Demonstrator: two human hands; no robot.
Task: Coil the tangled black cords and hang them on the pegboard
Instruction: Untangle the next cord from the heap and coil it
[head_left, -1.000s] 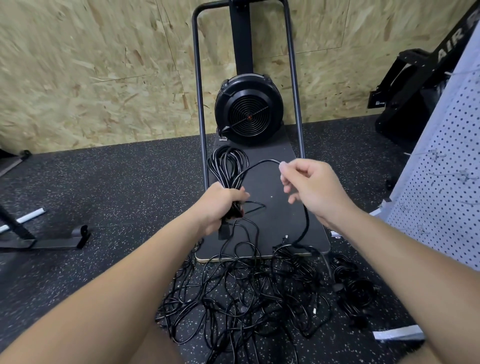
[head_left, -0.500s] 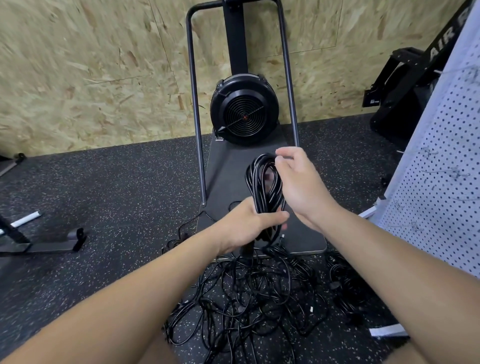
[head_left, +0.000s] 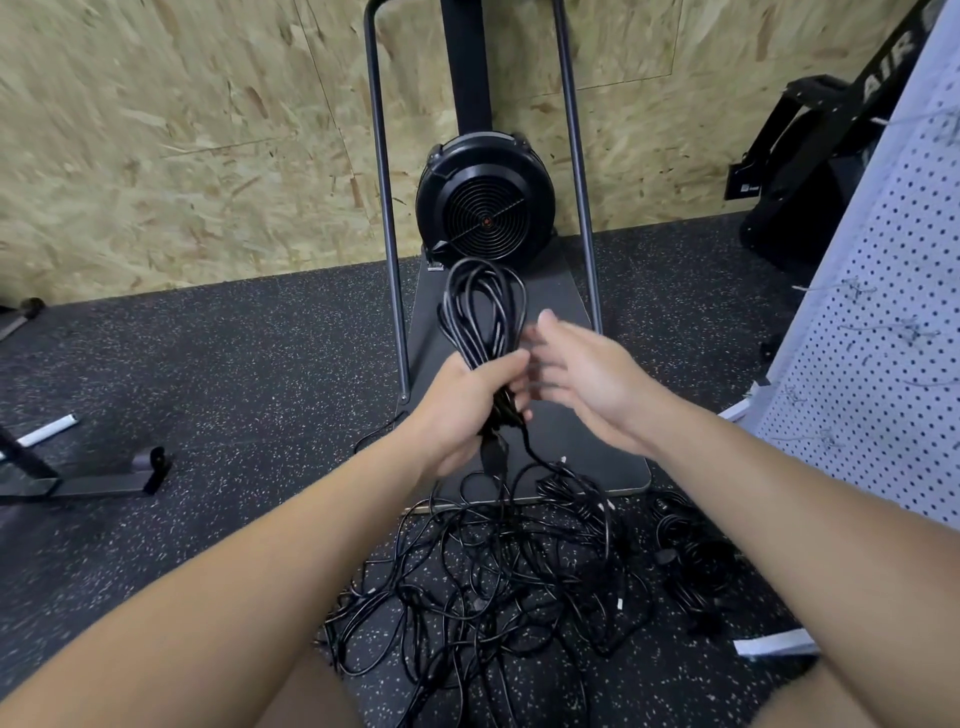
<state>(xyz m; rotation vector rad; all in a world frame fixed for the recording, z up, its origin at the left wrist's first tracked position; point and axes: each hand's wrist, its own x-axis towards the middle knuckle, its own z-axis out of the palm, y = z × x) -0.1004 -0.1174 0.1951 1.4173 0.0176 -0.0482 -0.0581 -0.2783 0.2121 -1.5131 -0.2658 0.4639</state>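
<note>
Rubber floor (head_left: 218, 364) carried tangled cords (head_left: 493, 571). Left hand (head_left: 467, 400) gripped coil (head_left: 483, 312), loops upright; right hand (head_left: 587, 374) just beside coil, fingers spread, blurred.

Chipboard wall (head_left: 182, 145) across 12 o'clock. Black speckled rubber floor (head_left: 234, 389) below. Fan machine (head_left: 485, 205) w/ black tube frame (head_left: 382, 208) at 12. Dark gym equip (head_left: 810, 171) at 2, metal bar stand (head_left: 67, 478) at 9.

Glossy black cords (head_left: 483, 317), speckled rubber floor (head_left: 234, 364), rough chipboard wall (head_left: 182, 130).
</note>
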